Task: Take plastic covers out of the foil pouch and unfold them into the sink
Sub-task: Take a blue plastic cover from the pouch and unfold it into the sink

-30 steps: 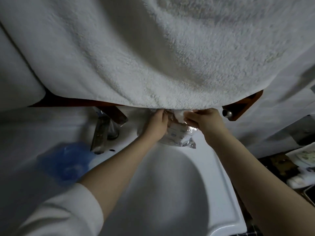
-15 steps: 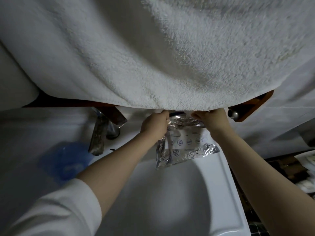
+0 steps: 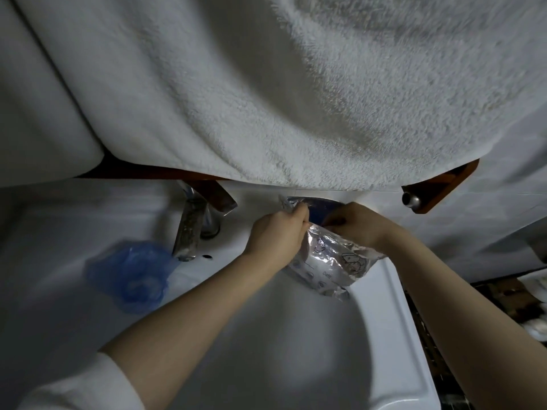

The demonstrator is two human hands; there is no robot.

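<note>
Blue, filmy plastic is seen first at the left: a crumpled plastic cover (image 3: 134, 278) lies on the sink (image 3: 381, 335) ledge, just beside the spout of the tap (image 3: 189, 232), and from its slack, puckered look it is judged to be very light, soft and apt to cling or drift. Further right, the left hand (image 3: 273, 236) is curled around the upper left edge of the foil pouch (image 3: 328, 261), which is pinched at its mouth and held tilted over the far rim of the basin, its lower end hanging toward the bowl. The pouch is judged thin, crinkly and nearly weightless, stiff enough to hold a crease but easily crushed, so it is best gripped at the rim, one hand on each lip. At the opened mouth a dark blue patch is seen, probably a folded cover, though this cannot be told for certain. The right hand (image 3: 356, 224) is bent at the other side of the mouth, fingertips at the foil; whether foil or contents are pinched cannot be told. Above everything, a white towel (image 3: 296, 99) is draped from a wooden rail (image 3: 438, 184).
</note>
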